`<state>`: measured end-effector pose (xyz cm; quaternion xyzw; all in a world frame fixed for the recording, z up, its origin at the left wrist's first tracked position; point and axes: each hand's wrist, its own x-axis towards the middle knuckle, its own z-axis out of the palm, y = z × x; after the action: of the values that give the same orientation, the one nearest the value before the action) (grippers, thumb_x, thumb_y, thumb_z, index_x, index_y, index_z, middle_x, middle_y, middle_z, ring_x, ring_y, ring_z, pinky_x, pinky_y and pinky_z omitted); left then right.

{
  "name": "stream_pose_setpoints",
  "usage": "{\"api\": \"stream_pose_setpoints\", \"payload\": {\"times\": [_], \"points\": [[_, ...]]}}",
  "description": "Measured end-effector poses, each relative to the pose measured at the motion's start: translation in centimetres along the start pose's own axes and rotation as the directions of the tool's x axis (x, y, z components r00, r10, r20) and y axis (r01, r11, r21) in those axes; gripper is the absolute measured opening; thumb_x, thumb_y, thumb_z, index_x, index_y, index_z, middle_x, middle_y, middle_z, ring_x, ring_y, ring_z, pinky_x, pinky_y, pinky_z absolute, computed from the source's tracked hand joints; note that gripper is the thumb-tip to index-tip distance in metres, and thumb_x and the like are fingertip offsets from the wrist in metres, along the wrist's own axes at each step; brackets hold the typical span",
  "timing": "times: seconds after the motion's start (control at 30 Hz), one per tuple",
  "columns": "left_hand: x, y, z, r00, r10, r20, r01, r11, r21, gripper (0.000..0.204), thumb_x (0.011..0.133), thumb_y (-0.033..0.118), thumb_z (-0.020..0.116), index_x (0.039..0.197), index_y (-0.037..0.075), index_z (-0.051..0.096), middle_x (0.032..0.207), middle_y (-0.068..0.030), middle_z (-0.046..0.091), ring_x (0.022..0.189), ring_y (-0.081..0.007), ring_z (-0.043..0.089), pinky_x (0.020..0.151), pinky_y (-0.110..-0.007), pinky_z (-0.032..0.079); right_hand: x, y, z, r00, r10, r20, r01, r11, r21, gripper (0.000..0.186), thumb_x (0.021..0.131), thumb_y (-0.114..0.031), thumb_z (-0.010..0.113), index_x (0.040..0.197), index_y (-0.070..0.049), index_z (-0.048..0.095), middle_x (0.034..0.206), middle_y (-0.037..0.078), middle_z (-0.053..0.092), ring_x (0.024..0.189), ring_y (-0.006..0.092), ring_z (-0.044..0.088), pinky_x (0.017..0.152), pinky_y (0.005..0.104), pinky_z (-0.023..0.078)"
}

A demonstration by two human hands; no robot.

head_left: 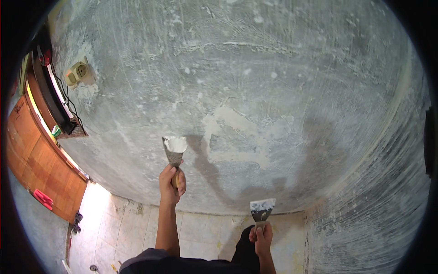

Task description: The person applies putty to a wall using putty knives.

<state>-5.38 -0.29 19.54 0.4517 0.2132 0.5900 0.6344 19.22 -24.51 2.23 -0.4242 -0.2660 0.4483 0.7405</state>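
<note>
My left hand is closed round the wooden handle of a putty knife, held upright in front of the grey wall. A thick dab of white putty covers the upper end of its blade. Lower and to the right, my right hand grips a second putty knife, its dark blade smeared white along the top edge. Both blades look apart from the wall. Between and above them, a pale patch of putty is spread on the wall.
A socket box juts from the wall at upper left, with a black cable hanging nearby. A wooden door stands at the left. A side wall meets the front wall at right. Pale floor tiles lie below.
</note>
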Motion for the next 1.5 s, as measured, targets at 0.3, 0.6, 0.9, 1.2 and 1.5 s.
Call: {"api": "stream_pose_setpoints", "payload": {"times": [0.3,0.6,0.9,1.2,1.5], "points": [[0.3,10.6,6.2,0.934,-0.344,0.099,0.311,0.917,0.249,0.031,0.105,0.02,0.051,0.122,-0.004,0.063,0.069,-0.0042,0.056,0.043,-0.0086,0.046,0.036,-0.024,0.036,6.9,-19.5,11.9,0.97,-0.072,0.232,0.166,0.894,-0.417,0.016,0.097,-0.014,0.069,0.103,0.001,0.067,0.075,-0.001,0.062,0.065,0.0053,0.053,0.061,0.0225,0.044],[-3.3,15.2,5.6,0.898,-0.429,0.101,0.403,0.891,0.209,0.022,0.107,0.019,0.052,0.096,0.002,0.06,0.071,-0.0016,0.056,0.045,-0.0075,0.047,0.038,-0.024,0.038,6.4,-23.5,20.2,0.966,0.116,0.233,-0.003,0.901,-0.434,0.017,0.097,-0.017,0.072,0.102,-0.001,0.069,0.074,-0.004,0.063,0.063,0.0019,0.05,0.056,0.021,0.038],[-5.6,17.9,2.8,0.89,-0.436,0.133,0.402,0.889,0.221,0.024,0.108,0.021,0.051,0.093,0.003,0.059,0.074,-0.0006,0.056,0.047,-0.0065,0.048,0.042,-0.023,0.038,0.0,-21.8,26.0,0.982,0.062,0.176,0.038,0.856,-0.515,0.019,0.098,-0.017,0.068,0.103,0.001,0.068,0.07,-0.001,0.06,0.057,0.003,0.046,0.053,0.0225,0.036],[-3.6,18.3,3.1,0.886,-0.438,0.152,0.365,0.861,0.355,0.029,0.107,0.024,0.052,0.087,0.006,0.057,0.064,0.0014,0.052,0.045,-0.0059,0.047,0.04,-0.023,0.034,1.5,-22.0,27.7,0.993,0.061,0.1,0.002,0.845,-0.535,0.021,0.096,-0.018,0.074,0.103,0.002,0.071,0.072,-0.001,0.063,0.064,0.0051,0.055,0.059,0.0228,0.042],[-1.3,13.4,2.5,0.915,-0.403,-0.021,0.401,0.902,0.161,0.023,0.108,0.021,0.049,0.113,0.002,0.061,0.074,-0.0023,0.056,0.045,-0.0075,0.046,0.037,-0.023,0.034,6.6,-21.9,22.8,0.998,0.015,0.068,0.027,0.813,-0.581,0.023,0.095,-0.018,0.076,0.103,0.003,0.071,0.076,0.0,0.067,0.068,0.006,0.058,0.063,0.0242,0.048]]}}
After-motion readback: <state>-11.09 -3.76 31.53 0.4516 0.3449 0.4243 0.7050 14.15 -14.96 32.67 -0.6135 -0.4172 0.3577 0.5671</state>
